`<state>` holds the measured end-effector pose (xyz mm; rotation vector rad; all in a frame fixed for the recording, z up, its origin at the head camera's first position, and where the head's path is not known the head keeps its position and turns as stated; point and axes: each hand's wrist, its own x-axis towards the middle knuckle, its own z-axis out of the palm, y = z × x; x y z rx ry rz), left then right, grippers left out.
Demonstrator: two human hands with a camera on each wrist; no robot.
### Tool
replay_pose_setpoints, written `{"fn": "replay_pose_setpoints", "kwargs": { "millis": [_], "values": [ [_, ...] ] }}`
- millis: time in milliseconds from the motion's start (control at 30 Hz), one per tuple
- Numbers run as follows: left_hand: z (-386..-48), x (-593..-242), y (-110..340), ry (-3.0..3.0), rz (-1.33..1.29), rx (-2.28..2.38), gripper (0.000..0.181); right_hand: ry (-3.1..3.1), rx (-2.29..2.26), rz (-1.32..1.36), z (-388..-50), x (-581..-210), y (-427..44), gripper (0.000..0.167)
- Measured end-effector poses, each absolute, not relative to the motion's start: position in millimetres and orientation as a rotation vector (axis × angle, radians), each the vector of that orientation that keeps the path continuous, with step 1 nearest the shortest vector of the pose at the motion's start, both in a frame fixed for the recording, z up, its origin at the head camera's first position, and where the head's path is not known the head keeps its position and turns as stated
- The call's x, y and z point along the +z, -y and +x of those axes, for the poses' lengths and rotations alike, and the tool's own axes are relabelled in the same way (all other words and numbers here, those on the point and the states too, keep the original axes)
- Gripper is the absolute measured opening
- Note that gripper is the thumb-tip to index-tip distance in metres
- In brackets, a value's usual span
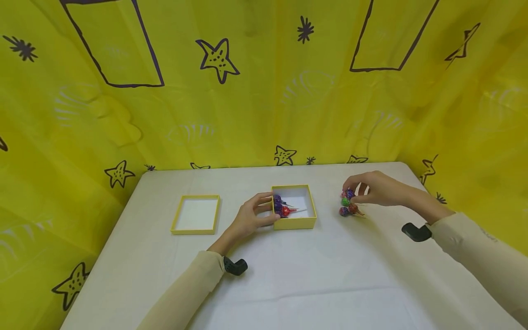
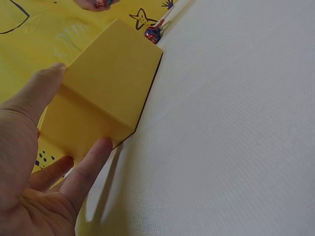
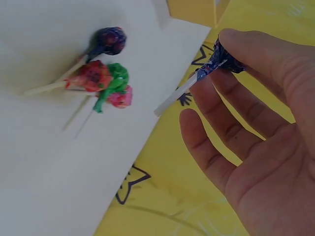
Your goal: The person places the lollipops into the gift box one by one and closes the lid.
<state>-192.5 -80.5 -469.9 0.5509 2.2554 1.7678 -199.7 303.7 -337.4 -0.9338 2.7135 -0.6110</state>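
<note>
My left hand (image 1: 250,214) holds the left side of an open yellow box (image 1: 294,223), thumb at its near corner and fingers along the left wall. In the left wrist view the fingertips touch the box's yellow outer wall (image 2: 113,73). Purple lollipops and a red lollipop (image 1: 285,211) lie inside, against the left wall. At the right, my right hand (image 1: 377,189) pinches a dark blue lollipop (image 3: 212,64) by its wrapped head, stick pointing away. Beneath it lies a loose group: a green lollipop (image 3: 118,77), a red lollipop (image 3: 93,76), a pink one and a dark purple lollipop (image 3: 112,40).
A yellow-edged box lid (image 1: 195,232) lies with its white inside up, left of the left hand. White cloth covers the table (image 1: 288,270). A yellow curtain (image 1: 255,114) with drawn starfish hangs behind and along both sides.
</note>
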Motion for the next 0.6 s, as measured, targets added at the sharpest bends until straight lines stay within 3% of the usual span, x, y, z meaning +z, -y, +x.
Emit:
{"fn": "replay_pose_setpoints", "kwargs": {
  "millis": [600],
  "values": [
    [-192.5, -468.1, 78.9, -2.27, 0.544, 1.762, 0.074, -2.712, -0.759, -0.94, -224.9, -322.0, -263.7, 0.022]
  ]
}}
